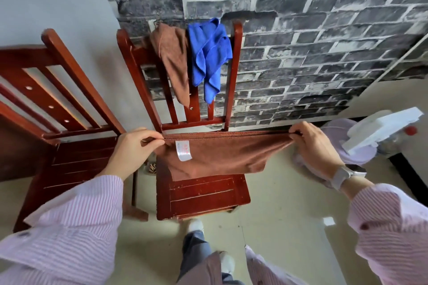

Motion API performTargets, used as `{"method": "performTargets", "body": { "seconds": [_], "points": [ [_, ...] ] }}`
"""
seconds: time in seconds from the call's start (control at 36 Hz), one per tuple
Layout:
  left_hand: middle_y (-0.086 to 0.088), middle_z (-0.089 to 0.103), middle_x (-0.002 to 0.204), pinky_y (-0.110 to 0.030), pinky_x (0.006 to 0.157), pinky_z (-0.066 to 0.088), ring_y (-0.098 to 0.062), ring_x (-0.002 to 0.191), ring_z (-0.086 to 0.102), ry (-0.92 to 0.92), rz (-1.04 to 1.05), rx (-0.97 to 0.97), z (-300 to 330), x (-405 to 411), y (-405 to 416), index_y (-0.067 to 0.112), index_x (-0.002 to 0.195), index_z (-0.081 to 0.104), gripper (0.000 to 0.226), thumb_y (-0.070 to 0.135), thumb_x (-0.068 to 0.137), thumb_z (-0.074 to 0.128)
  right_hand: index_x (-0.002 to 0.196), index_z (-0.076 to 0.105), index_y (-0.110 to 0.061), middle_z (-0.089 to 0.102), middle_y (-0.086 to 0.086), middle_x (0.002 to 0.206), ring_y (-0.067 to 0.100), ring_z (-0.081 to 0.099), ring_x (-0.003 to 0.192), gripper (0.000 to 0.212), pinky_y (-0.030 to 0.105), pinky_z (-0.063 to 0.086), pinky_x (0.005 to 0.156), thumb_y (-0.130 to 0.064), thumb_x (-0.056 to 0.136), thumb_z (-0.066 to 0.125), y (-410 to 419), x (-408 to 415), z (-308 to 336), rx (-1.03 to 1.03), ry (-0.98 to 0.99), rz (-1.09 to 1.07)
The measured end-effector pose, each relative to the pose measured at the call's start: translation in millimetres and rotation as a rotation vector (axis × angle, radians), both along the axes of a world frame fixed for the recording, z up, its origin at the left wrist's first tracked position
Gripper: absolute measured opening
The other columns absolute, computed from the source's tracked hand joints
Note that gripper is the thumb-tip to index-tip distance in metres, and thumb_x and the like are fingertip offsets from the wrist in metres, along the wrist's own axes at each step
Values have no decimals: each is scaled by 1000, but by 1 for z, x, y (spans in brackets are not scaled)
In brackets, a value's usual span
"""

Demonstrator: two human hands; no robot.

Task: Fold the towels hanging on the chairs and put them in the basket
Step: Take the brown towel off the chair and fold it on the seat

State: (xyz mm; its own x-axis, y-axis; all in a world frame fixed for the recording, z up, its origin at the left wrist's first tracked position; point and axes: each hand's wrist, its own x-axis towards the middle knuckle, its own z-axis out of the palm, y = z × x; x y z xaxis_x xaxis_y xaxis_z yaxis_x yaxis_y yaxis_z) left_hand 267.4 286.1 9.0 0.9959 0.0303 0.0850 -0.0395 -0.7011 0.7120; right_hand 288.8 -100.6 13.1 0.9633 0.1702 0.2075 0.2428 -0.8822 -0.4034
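Note:
I hold a brown towel (pixel 222 157) stretched flat in the air above the seat of the middle wooden chair (pixel 203 196). My left hand (pixel 136 146) pinches its top left corner and my right hand (pixel 310 143) pinches its top right corner. A white label shows near the towel's left edge. Over the chair's backrest hang a second brown towel (pixel 173 60) and a blue towel (pixel 208 53). A pale lilac basket (pixel 333 132) stands on the floor at the right, mostly hidden behind my right hand and wrist.
A second wooden chair (pixel 58 104) stands to the left, close beside the first. A grey brick-pattern wall (pixel 301 41) runs behind both. A white block (pixel 382 129) lies over the basket area at the right. My feet are on the pale floor (pixel 278 227) below the chair.

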Motion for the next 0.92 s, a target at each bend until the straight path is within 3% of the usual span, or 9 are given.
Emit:
{"method": "performTargets", "body": {
  "seconds": [0.14,0.19,0.25,0.33,0.39,0.58,0.67,0.78,0.92],
  "points": [
    [14,58,86,1,72,38,9,83,54,-50,-41,46,22,3,0,33,73,62,26,8,78,70,109,61,1,66,17,100,34,58,96,22,36,40,85,-3,89,53,-5,5,14,-43,-45,-9],
    [13,57,88,1,72,37,9,85,52,-50,-52,65,32,5,-1,31,73,64,22,10,77,71,105,65,1,68,17,92,35,62,88,23,29,39,82,-4,86,52,-9,9,20,-83,-90,32],
    [14,57,87,-5,74,40,2,84,54,-45,-60,78,39,7,-3,26,74,67,15,12,76,72,96,67,2,67,17,84,34,63,80,23,25,38,76,-7,83,50,-12,11,27,-91,-101,37],
    [14,58,85,-24,80,46,-7,81,57,-48,-68,85,46,6,-7,18,79,72,7,12,77,71,95,66,0,66,15,88,32,60,87,18,24,38,77,-8,86,52,-15,12,32,-105,-132,0],
    [12,60,84,-27,80,48,-9,81,59,-55,-78,45,47,5,-8,20,80,71,11,10,77,71,97,65,-1,66,13,92,30,57,92,14,22,36,79,-5,88,55,-16,11,31,-103,-140,-9],
    [8,66,86,-28,80,50,-11,84,62,-58,-93,-14,45,1,-6,34,79,65,23,11,79,68,95,66,-3,65,12,93,32,57,92,12,35,45,79,-5,85,60,-21,9,31,-116,-82,16],
    [12,64,82,-20,76,48,-11,79,60,-52,-77,-4,47,3,-6,39,88,65,27,14,79,69,93,66,-2,62,12,91,32,58,89,12,36,46,76,-4,81,64,-25,8,29,-140,-38,50],
    [12,60,78,-20,72,47,-9,76,57,-97,-116,174,45,2,-1,17,95,73,17,15,78,69,91,67,2,61,16,88,34,58,84,13,35,44,73,-2,79,66,-27,7,26,-167,15,74],
    [10,57,78,-12,69,35,-4,76,50,-144,-108,318,40,3,3,15,84,75,8,17,79,69,93,65,1,59,16,92,32,56,87,13,37,45,74,-7,82,64,-23,9,22,-162,83,72]
  ]
}}
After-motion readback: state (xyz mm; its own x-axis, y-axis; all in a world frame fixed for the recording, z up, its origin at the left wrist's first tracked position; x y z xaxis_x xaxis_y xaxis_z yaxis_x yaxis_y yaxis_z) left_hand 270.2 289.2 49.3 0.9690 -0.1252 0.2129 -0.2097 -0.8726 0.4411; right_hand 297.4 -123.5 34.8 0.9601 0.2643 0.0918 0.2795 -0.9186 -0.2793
